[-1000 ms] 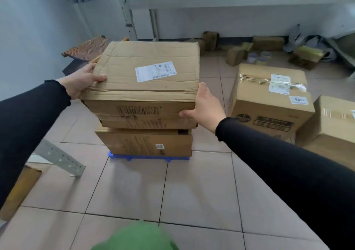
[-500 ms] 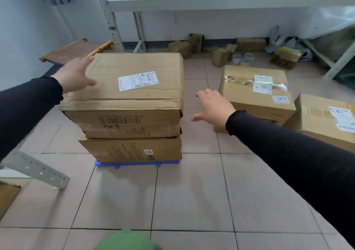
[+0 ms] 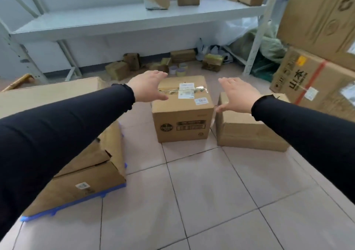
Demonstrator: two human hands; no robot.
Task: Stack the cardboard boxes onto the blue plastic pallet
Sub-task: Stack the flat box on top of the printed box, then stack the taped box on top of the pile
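Note:
The blue plastic pallet (image 3: 73, 205) lies on the floor at the lower left, with a stack of cardboard boxes (image 3: 84, 182) on it, partly hidden by my left sleeve. A taped cardboard box (image 3: 182, 123) with white labels stands on the tiles ahead. My left hand (image 3: 149, 88) hovers open over its left top edge. My right hand (image 3: 236, 96) is open just right of that box, above a lower cardboard box (image 3: 247, 132) lying beside it. Neither hand grips anything.
Large stacked cartons (image 3: 317, 61) rise at the right. A white metal shelf (image 3: 134, 19) holding boxes runs along the back wall, with small boxes and tape rolls (image 3: 178, 70) on the floor under it. Tiled floor (image 3: 211, 201) lies open in front.
Both hands let go of the top box on the pallet stack and swung right. They now reach out over the taped box on the floor.

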